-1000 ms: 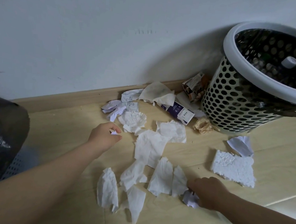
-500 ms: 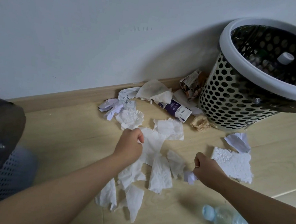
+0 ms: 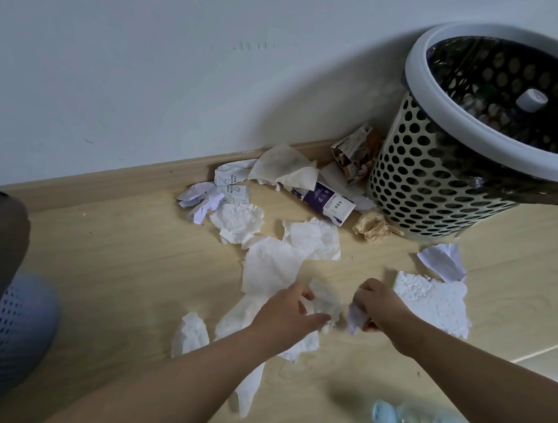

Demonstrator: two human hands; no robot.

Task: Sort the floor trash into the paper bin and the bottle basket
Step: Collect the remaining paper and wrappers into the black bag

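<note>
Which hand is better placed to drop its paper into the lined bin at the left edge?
Left, probably. The left hand, pinching a crumpled tissue, is nearer the paper bin; the right hand, gripping a paper scrap, would have to reach across the left arm.

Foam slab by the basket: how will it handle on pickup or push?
The foam slab looks stiff and probably very light for its size. Ragged, pitted edges suggest it crumbles under a hard pinch. Lying flat on the floor, it should slide, not roll.
</note>
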